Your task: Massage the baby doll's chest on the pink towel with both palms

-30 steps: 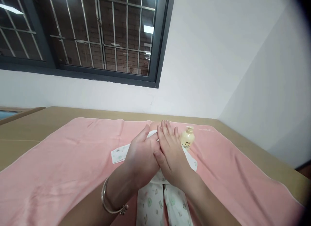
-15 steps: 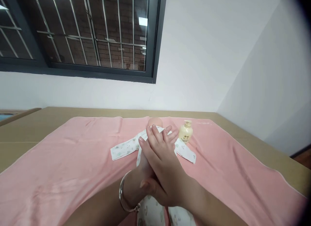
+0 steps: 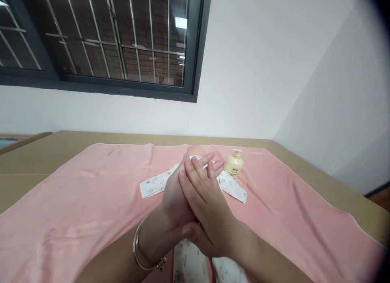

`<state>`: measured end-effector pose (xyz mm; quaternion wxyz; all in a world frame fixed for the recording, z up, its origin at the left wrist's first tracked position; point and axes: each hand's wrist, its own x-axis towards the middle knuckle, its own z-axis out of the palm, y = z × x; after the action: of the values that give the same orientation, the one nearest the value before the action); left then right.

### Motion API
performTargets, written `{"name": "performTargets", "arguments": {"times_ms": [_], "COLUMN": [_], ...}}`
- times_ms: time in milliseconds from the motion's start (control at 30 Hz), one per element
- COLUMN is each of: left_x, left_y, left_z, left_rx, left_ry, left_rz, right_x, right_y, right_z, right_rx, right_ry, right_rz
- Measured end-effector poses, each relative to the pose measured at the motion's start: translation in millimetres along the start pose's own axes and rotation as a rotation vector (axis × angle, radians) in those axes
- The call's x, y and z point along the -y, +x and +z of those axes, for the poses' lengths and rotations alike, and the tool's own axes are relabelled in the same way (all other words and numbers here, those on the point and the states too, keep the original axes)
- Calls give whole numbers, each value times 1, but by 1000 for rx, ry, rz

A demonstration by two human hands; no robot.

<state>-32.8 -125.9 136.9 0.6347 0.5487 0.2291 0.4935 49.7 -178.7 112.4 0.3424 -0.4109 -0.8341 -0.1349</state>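
Observation:
My left hand [image 3: 176, 195], with a silver bracelet [image 3: 136, 250] at the wrist, is turned palm up with its fingers stretched out. Across its palm lies my right hand [image 3: 210, 208], flat and with fingers extended. The palms press together and nothing shows between them. Beneath them is a doll in a white patterned outfit; its round head [image 3: 196, 150] shows beyond my fingertips. One sleeve [image 3: 155, 186] spreads to each side, and the trouser legs [image 3: 190, 262] show below my wrists. Most of the doll's body is hidden. A pale yellow pump bottle [image 3: 234, 164] stands by the right sleeve.
A pink blanket [image 3: 91, 201] with some creases covers most of the tan tabletop [image 3: 39, 169]. Behind the table rises a white wall [image 3: 243, 80] with a dark-framed, barred window [image 3: 122, 43] at upper left.
My left hand has slid outward to the left against the right one, showing more of its palm side. My right hand stays nearly in place. The doll and bottle have not moved.

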Motion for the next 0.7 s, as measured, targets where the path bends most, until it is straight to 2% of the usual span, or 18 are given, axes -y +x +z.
{"name": "performTargets", "arguments": {"times_ms": [67, 133, 167, 233, 333, 400, 467, 567, 700], "left_x": [-15, -22, -22, -14, 11, 32, 53, 82, 111], "left_y": [1, 6, 9, 20, 42, 56, 69, 83, 92], "left_z": [-5, -7, -7, -7, -11, -16, -24, -37, -51], "left_rx": [91, 82, 32, -101, -246, -272, -314, -353, -303], "left_ry": [-189, -396, -464, -484, -396, -297, -161, 101, 437], "left_rz": [-180, -308, -312, -220, -143, -162, -93, -7, 54], "right_x": [-2, -5, -8, -15, -32, -48, -68, -95, -118], "right_y": [0, 2, 3, 6, 9, 8, 5, -1, -7], "right_z": [3, 5, 5, 6, 6, 6, 8, 16, 45], "right_rx": [18, 47, 67, 113, 173, 191, 187, 177, 197], "right_ry": [3, 5, 5, 10, 43, 89, 155, 232, 109], "right_rz": [10, 22, 31, 66, 177, 294, 421, 553, 624]}}
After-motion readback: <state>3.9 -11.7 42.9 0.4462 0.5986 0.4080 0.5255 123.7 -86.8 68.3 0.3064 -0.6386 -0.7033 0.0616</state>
